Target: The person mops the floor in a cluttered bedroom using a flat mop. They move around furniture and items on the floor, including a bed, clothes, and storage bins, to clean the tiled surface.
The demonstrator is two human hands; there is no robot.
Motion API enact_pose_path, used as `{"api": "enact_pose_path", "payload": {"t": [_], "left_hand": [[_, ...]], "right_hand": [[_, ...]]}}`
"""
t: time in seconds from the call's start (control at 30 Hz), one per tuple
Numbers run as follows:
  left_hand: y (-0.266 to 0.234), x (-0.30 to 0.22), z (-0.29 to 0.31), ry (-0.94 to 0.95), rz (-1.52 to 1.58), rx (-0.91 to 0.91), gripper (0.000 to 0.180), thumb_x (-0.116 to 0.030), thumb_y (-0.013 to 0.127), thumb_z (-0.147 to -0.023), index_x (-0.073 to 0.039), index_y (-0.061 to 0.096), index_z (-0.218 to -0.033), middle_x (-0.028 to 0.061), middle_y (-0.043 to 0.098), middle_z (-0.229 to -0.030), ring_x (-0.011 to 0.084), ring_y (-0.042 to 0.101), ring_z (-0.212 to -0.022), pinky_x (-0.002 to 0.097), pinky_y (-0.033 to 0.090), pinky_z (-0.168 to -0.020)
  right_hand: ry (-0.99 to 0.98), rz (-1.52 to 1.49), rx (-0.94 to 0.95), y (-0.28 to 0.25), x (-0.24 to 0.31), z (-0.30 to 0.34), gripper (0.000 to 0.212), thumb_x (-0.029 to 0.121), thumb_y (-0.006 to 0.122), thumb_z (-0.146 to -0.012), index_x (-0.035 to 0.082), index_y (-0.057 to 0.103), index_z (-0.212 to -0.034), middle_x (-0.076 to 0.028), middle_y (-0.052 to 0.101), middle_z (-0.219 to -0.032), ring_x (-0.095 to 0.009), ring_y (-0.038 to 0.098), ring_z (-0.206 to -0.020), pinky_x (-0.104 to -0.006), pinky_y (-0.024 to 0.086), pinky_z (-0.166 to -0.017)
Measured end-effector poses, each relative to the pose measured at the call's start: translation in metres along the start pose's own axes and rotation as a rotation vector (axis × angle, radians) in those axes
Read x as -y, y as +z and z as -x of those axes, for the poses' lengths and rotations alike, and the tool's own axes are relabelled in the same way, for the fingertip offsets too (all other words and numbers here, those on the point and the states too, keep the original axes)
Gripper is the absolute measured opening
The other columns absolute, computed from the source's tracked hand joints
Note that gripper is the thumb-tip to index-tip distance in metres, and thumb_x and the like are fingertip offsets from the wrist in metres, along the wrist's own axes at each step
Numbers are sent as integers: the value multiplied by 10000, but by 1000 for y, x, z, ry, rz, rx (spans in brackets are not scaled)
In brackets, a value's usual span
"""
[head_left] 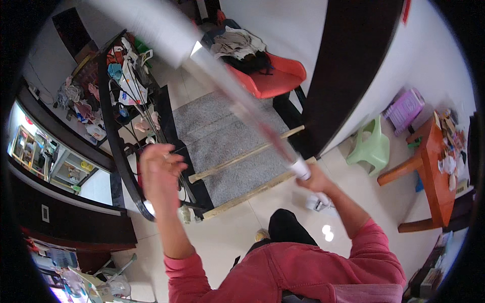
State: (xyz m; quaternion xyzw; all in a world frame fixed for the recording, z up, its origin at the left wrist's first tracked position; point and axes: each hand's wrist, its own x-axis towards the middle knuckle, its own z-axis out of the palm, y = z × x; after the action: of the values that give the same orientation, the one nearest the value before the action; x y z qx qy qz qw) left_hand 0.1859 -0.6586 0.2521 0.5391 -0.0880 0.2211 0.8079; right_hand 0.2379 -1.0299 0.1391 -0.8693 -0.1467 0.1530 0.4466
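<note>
Closest to the camera, a long white pole (pixel 227 86) slants up and left over the grey mat (pixel 199 123), with its fat end at the top, too blurry to make out. The right hand (pixel 317 181) is wrapped tight around its low end, and that arm bends so the forearm points up and in. The left hand (pixel 162 174) is up by the dark rail (pixel 115 144), fingers apart and a bit bent, with nothing seen in it; its forearm stands nearly straight up. One hand low down may find the pole wobbly, so a second hand higher up would help keep it steady. Slow turns seem best, with the fat end kept away from the red chair (pixel 283 81) and the rail.
</note>
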Motion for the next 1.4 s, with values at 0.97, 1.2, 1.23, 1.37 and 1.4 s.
{"api": "enact_pose_path", "payload": {"t": [0.97, 1.2, 1.23, 1.37, 1.4], "left_hand": [[-60, 162, -491, -558, 50, 214, 340, -249, 515, -950, -67, 479, -1234, 82, 562, -1153, 176, 574, -985, 321, 469, -861], [-156, 92, -591, -618, 14, 57, 337, -273, 509, -952, -73, 486, -1222, 65, 569, -1135, 160, 574, -955, 310, 463, -857], [-164, 79, -607, -630, -5, 44, 336, -281, 510, -951, -80, 489, -1221, 61, 571, -1135, 160, 576, -958, 318, 463, -861], [-177, 52, -678, -646, -36, 8, 350, -316, 511, -947, -87, 495, -1211, 58, 579, -1126, 154, 577, -952, 309, 456, -859], [-182, 52, -693, -645, -29, 9, 348, -314, 513, -946, -87, 498, -1210, 57, 580, -1124, 154, 577, -951, 308, 457, -858]], "right_hand": [[-803, -787, 452, -231, 450, -557, 213, 76, 509, -808, 40, 310, -874, -55, 421, -505, -161, 419, -341, -292, 346, -341], [-701, -748, 87, -213, 543, -691, 153, 58, 482, -753, 67, 340, -807, -44, 369, -472, -153, 331, -319, -299, 306, -336], [-684, -741, 5, -214, 556, -708, 142, 54, 478, -742, 70, 346, -791, -42, 361, -467, -153, 322, -320, -299, 302, -336], [-705, -774, -126, -235, 595, -768, 144, 29, 495, -712, 52, 373, -785, -50, 364, -505, -131, 330, -383, -285, 317, -351], [-723, -770, -149, -238, 598, -786, 148, 31, 499, -708, 52, 375, -785, -51, 368, -511, -131, 336, -388, -285, 317, -352]]}}
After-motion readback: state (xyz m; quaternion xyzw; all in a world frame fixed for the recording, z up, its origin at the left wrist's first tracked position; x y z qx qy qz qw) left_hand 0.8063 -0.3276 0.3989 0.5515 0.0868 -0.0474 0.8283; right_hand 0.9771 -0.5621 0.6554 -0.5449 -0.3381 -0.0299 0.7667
